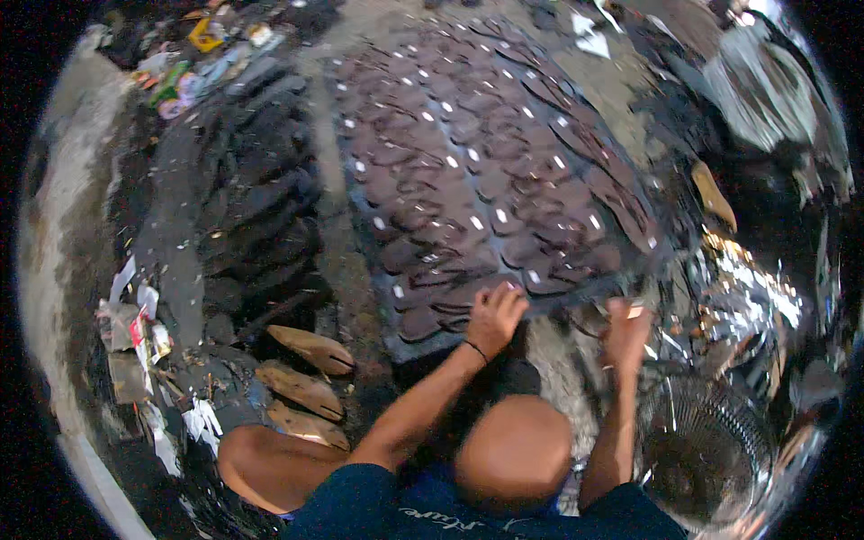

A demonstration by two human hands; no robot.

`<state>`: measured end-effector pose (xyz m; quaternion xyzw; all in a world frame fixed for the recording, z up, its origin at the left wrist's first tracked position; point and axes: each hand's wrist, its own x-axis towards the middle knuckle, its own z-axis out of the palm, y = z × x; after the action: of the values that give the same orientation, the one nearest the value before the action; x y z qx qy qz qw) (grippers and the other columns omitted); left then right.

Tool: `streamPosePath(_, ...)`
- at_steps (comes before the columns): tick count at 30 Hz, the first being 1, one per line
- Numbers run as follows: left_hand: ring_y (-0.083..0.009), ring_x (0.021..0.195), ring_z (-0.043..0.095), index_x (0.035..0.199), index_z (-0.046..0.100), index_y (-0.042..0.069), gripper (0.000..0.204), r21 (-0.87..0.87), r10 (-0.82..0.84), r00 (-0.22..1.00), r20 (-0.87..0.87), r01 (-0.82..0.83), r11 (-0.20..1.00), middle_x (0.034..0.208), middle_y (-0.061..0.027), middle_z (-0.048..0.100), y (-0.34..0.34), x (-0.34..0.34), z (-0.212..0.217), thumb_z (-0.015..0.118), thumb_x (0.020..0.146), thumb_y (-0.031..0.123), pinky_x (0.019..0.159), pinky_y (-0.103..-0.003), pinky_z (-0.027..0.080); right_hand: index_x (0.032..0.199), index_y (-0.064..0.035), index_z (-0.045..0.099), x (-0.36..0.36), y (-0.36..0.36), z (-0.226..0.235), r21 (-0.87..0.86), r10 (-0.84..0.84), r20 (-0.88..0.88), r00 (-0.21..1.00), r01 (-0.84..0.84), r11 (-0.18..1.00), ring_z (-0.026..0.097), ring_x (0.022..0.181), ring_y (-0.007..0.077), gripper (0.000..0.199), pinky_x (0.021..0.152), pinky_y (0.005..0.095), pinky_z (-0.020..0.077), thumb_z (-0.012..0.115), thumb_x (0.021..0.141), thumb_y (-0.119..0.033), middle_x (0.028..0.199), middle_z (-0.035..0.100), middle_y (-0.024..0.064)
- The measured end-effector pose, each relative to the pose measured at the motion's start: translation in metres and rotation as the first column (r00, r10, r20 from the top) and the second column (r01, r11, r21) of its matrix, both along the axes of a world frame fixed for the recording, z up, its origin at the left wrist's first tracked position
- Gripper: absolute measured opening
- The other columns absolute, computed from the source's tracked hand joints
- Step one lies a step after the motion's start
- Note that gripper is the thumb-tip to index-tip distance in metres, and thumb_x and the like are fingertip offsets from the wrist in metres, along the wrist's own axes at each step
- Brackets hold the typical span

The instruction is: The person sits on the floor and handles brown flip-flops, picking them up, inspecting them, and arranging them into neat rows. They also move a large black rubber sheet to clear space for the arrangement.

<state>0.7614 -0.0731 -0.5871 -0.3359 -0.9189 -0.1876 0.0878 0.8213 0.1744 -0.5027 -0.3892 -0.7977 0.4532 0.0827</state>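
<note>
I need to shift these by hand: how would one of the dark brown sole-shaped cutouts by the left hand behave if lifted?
The cutouts look thin and flat, so probably light and bendy. They overlap like scales, so pushing one near the left hand likely nudges its neighbours.

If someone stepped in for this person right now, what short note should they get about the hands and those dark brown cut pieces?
Left hand: resting on the dark brown sole-shaped pieces at the near edge of their mat.
Right hand: raised by the mat's near right corner, blurred; grip unclear.
Done: pieces lie in overlapping rows across most of the mat.
Left: the near edge, where the hands are. Three tan wooden shoe forms lie apart on the left; a wire fan sits at right.
</note>
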Motion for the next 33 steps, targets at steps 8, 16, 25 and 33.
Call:
streamPosePath(8, -0.0319, 0.117, 0.060, 0.098, 0.068, 0.008, 0.033, 0.337, -0.053, 0.985, 0.166, -0.006, 0.941, 0.118, -0.0090, 0.065, -0.001, -0.023, 0.043, 0.076, 0.066, 0.005, 0.099, -0.054, 0.047, 0.128, -0.0036, 0.042, 0.115, -0.091, -0.005, -0.207, 0.407, 0.187, 0.894, -0.369, 0.906, 0.064, 0.083, 0.0491, 0.043, 0.070, 0.0567, 0.0505, 0.056, 0.097, -0.029, 0.093, 0.066, 0.0265)
streamPosePath(16, -0.0301, 0.116, 0.062, 0.097, 0.069, 0.007, 0.024, 0.316, -0.043, 0.984, 0.175, -0.015, 0.949, 0.118, -0.0080, 0.067, -0.004, -0.032, 0.059, 0.074, 0.074, 0.006, 0.099, -0.052, 0.049, 0.120, -0.0045, 0.046, 0.097, -0.080, -0.031, -0.087, 0.545, 0.154, 0.824, -0.538, 0.839, 0.064, 0.068, 0.0476, 0.040, 0.059, 0.0549, 0.0514, 0.060, 0.094, -0.032, 0.080, 0.067, 0.0240)
streamPosePath(25, -0.0299, 0.117, 0.061, 0.102, 0.067, 0.007, 0.029, 0.352, -0.061, 0.979, 0.195, -0.012, 0.936, 0.115, -0.0056, 0.067, -0.003, -0.026, 0.054, 0.072, 0.075, 0.001, 0.102, -0.052, 0.046, 0.107, -0.0006, 0.046, 0.040, -0.062, -0.036, -0.130, 0.631, 0.093, 0.770, -0.619, 0.774, 0.063, 0.075, 0.0493, 0.032, 0.061, 0.0533, 0.0486, 0.060, 0.095, -0.027, 0.074, 0.064, 0.0279)
streamPosePath(33, -0.0303, 0.117, 0.062, 0.104, 0.067, 0.006, 0.031, 0.375, -0.045, 0.972, 0.232, -0.046, 0.926, 0.114, -0.0068, 0.068, -0.001, -0.025, 0.057, 0.072, 0.074, -0.001, 0.104, -0.051, 0.045, 0.106, 0.0018, 0.054, 0.002, -0.060, -0.057, -0.046, 0.660, 0.093, 0.746, -0.658, 0.751, 0.064, 0.073, 0.0494, 0.034, 0.064, 0.0532, 0.0498, 0.059, 0.095, -0.030, 0.075, 0.065, 0.0271)
